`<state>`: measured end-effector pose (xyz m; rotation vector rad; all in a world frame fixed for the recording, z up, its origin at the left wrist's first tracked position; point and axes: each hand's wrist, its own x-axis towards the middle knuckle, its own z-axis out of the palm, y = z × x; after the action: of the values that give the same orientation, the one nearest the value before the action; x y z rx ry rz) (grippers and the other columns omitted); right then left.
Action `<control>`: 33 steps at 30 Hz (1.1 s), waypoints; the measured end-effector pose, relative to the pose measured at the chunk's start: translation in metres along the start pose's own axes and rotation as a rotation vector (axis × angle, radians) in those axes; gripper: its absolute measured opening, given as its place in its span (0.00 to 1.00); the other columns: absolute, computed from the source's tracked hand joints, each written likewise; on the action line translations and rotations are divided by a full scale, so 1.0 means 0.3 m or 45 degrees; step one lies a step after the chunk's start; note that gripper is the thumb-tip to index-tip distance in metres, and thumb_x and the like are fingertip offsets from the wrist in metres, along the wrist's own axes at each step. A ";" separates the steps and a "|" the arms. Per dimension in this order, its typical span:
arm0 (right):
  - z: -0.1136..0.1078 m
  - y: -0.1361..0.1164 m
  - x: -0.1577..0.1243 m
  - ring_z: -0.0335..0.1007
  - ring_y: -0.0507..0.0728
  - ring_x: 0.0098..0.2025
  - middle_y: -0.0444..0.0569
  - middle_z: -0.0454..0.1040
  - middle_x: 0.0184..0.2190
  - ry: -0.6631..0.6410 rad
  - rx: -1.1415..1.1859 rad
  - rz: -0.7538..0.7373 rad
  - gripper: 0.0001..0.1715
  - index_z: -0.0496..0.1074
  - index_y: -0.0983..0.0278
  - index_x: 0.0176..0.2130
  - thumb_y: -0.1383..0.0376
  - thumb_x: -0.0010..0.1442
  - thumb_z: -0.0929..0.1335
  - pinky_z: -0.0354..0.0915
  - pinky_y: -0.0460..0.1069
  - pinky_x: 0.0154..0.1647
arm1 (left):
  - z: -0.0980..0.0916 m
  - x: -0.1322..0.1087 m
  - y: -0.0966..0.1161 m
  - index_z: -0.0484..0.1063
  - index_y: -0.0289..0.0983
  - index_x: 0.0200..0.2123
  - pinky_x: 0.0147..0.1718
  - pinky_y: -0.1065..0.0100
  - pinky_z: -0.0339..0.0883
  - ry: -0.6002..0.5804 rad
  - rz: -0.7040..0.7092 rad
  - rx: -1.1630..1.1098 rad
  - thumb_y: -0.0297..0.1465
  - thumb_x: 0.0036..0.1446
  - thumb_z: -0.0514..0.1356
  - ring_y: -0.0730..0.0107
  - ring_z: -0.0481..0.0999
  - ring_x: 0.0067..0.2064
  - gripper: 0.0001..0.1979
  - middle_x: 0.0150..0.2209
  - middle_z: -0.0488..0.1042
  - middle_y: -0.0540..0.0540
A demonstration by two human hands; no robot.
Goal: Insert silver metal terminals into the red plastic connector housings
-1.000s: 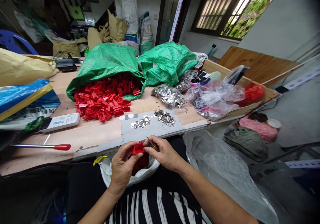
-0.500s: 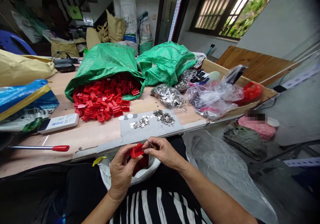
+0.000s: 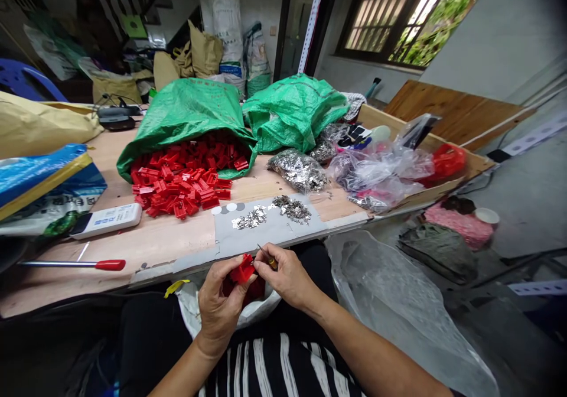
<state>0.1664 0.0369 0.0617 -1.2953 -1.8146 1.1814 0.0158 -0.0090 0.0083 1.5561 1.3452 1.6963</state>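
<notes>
Between the thumb and fingers of my left hand (image 3: 218,305) is a red plastic part (image 3: 243,270), held tilted over my lap. My right hand (image 3: 287,276) is closed around a thin pointed tool with a yellowish handle (image 3: 273,263), its tip sticking up past the fingers. The right thumb and fingertip pinch close against the part's right side; whether a small metal piece is between them I cannot make out. Under both hands an open white bag (image 3: 262,313) holds more red parts. Ahead, two heaps of small metal pieces, a shiny one (image 3: 250,218) and a darker one (image 3: 293,209), lie on a grey sheet (image 3: 230,242).
A green sack (image 3: 190,104) spills red parts (image 3: 181,190) onto the table. Bagged metal pieces (image 3: 299,171) lie right of it, beside a wooden tray (image 3: 476,163) of plastic bags. At left are a white box-shaped device (image 3: 108,220) and a red-tipped lever (image 3: 110,264).
The red part has tilted in my left hand, and my right fingertips have shifted slightly at its side. The view has moved a little; the heaps look the same.
</notes>
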 end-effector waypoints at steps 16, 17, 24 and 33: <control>-0.002 -0.010 -0.004 0.57 0.48 0.22 0.40 0.65 0.21 0.065 -0.098 0.004 0.05 0.65 0.63 0.26 0.67 0.54 0.65 0.54 0.43 0.24 | 0.005 0.005 -0.001 0.72 0.42 0.44 0.44 0.63 0.72 0.049 -0.052 -0.028 0.28 0.51 0.66 0.64 0.77 0.43 0.16 0.41 0.76 0.47; -0.003 -0.010 -0.005 0.56 0.48 0.22 0.39 0.65 0.21 0.049 -0.100 0.007 0.05 0.65 0.63 0.26 0.67 0.54 0.65 0.54 0.43 0.23 | 0.006 0.007 0.000 0.73 0.42 0.44 0.43 0.63 0.72 0.049 -0.053 -0.031 0.28 0.51 0.66 0.64 0.77 0.43 0.16 0.41 0.76 0.47; -0.011 -0.007 -0.009 0.57 0.48 0.22 0.39 0.65 0.21 -0.029 -0.115 0.017 0.05 0.65 0.63 0.27 0.67 0.55 0.64 0.53 0.42 0.23 | 0.007 0.008 0.003 0.73 0.42 0.44 0.44 0.62 0.72 0.019 -0.021 -0.024 0.28 0.50 0.66 0.63 0.77 0.42 0.15 0.40 0.77 0.47; -0.034 -0.009 -0.011 0.57 0.47 0.22 0.38 0.64 0.21 -0.087 -0.170 -0.047 0.04 0.64 0.63 0.27 0.69 0.54 0.64 0.52 0.42 0.23 | 0.005 0.009 0.011 0.73 0.42 0.44 0.42 0.66 0.72 -0.010 0.035 -0.006 0.26 0.51 0.66 0.66 0.77 0.41 0.16 0.40 0.76 0.48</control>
<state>0.1751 0.0366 0.0684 -1.3034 -1.9879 1.1134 0.0174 -0.0075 0.0122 1.5844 1.3207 1.7064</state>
